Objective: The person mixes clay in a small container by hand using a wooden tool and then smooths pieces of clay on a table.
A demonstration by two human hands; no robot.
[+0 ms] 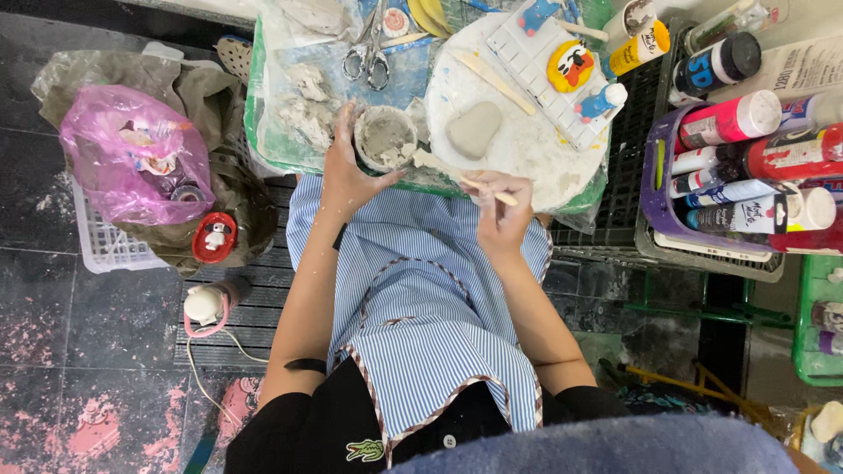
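Note:
My left hand grips the side of a small round cup holding grey slip, at the near edge of a green tray. My right hand is closed on a thin wooden modelling stick whose tip points left toward the cup. Just beyond it, a grey heart-shaped lump of clay lies on a round white board. Another flat wooden tool rests on the board beside the heart. A blue-and-white striped apron covers my lap.
Scissors and clay scraps lie on plastic in the tray. Painted figurines sit on a white palette. A purple basket of paint bottles stands at right. A pink plastic bag and white basket sit on the floor at left.

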